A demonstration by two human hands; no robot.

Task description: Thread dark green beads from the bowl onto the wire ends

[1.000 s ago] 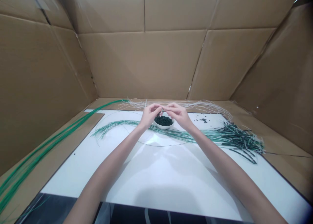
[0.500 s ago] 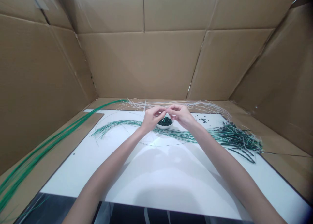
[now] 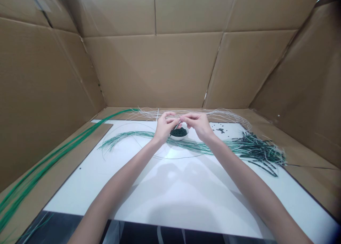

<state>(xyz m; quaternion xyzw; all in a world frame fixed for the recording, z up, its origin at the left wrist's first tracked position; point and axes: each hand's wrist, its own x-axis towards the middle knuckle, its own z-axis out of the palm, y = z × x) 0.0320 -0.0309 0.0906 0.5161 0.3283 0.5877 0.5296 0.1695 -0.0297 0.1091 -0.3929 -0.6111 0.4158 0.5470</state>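
Note:
In the head view my left hand (image 3: pixel 164 128) and my right hand (image 3: pixel 198 125) meet at the fingertips above a small white bowl (image 3: pixel 179 138) of dark green beads (image 3: pixel 178 131). Both hands are closed in a pinch. A thin pale wire (image 3: pixel 177 125) shows between the fingertips, slanting down towards the bowl. Whether a bead sits on it is too small to tell. One thin strand curves in a wide loop over the board around my left hand.
A bundle of green wires (image 3: pixel 191 147) crosses the white board (image 3: pixel 165 187), its right end a pile of dark beaded strands (image 3: pixel 262 151). Loose beads (image 3: pixel 220 130) lie behind my right wrist. White wires (image 3: pixel 229 114) run along the back; long green strands (image 3: pixel 55 153) lie left. Cardboard walls surround the board.
My fingertips have shifted slightly left and my left fingers have spread a little. The pale wire between the hands now shows at a different slant. The bowl and bundles stay put.

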